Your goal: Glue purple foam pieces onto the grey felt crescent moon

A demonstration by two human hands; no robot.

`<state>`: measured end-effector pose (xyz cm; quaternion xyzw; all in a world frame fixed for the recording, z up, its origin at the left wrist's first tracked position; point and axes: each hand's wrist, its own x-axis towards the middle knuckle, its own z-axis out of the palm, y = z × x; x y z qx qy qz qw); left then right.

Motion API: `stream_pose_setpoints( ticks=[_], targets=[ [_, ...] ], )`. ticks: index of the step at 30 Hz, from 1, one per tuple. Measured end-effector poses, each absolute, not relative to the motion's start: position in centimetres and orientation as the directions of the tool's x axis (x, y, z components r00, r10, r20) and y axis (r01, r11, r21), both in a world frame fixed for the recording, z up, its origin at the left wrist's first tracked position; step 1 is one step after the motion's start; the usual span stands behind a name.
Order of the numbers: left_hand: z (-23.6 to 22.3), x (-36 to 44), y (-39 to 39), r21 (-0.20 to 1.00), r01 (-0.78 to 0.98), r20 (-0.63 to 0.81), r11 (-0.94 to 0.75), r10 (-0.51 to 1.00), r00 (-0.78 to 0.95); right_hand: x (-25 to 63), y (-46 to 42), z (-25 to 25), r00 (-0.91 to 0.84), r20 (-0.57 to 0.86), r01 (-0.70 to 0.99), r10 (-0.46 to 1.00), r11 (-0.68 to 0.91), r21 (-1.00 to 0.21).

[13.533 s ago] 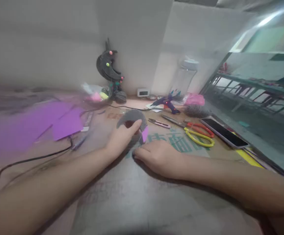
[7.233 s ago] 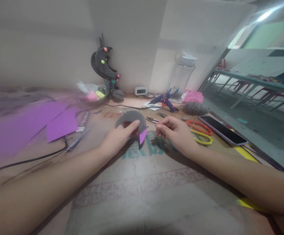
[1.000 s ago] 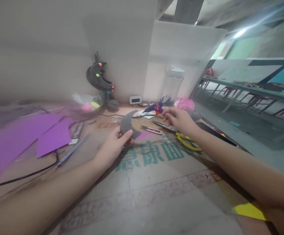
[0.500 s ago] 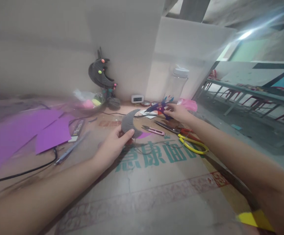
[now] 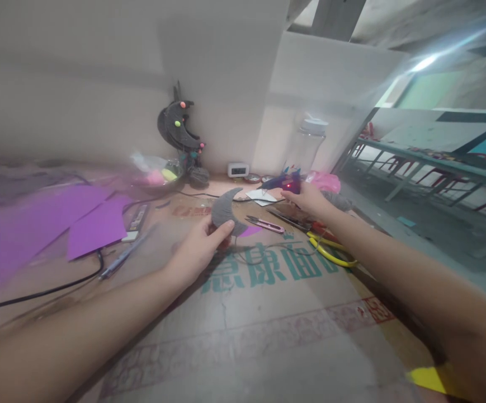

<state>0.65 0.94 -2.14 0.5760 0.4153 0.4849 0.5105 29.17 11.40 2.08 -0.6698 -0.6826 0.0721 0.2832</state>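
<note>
My left hand (image 5: 201, 240) pinches the lower end of a grey, yarn-wrapped crescent moon (image 5: 225, 208) between thumb and fingers, just above the board. Farther back on the right, my right hand (image 5: 310, 199) is closed at the handle of a dark blue glue gun (image 5: 282, 181) with a small red light. The glue gun's nozzle points left over a white paper piece (image 5: 261, 196); part of its handle is hidden by my fingers. Pink thread snips (image 5: 267, 224) lie between my hands. Yellow-handled scissors (image 5: 330, 254) rest under my right forearm.
Purple sheets (image 5: 95, 226), a pen (image 5: 121, 260) and a black cable (image 5: 58, 294) lie at left. Along the wall stand a decorated dark crescent (image 5: 178, 129), a small digital clock (image 5: 238, 170) and a clear bottle (image 5: 307, 148). Pink plastic (image 5: 324, 182) sits behind my right hand.
My right hand and the glue gun have shifted slightly, and the gun's nozzle has moved back from the crescent. My left hand keeps hold of the crescent; the view has shifted a little.
</note>
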Motion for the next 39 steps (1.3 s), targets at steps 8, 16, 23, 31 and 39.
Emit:
stream_pose_setpoints(
  ticks=[8,16,23,31,39],
  targets=[
    [-1.3,0.9,0.6,0.988,-0.102,0.132,-0.115,0.975,0.177,27.4,4.2,3.4,-0.016,0.302,0.664,0.953,0.236,-0.709],
    [-1.5,1.0,0.8,0.988,-0.151,-0.016,0.032,0.994,0.109,25.8,-1.7,0.9,-0.147,0.361,0.648,0.921,0.365,-0.668],
    [-1.7,0.7,1.0,0.996,-0.052,0.081,-0.076,0.991,0.109,25.4,-2.4,0.2,-0.275,0.35,0.634,0.896,0.442,-0.634],
    [-1.9,0.6,0.9,0.997,-0.025,0.078,-0.075,0.991,0.111,24.8,-2.4,0.3,-0.264,0.297,0.672,0.918,0.396,-0.626],
    [-1.9,0.7,0.9,0.997,-0.015,0.082,-0.081,0.991,0.109,25.0,-2.4,-0.4,-0.238,0.3,0.734,0.924,0.373,-0.567]
  ],
)
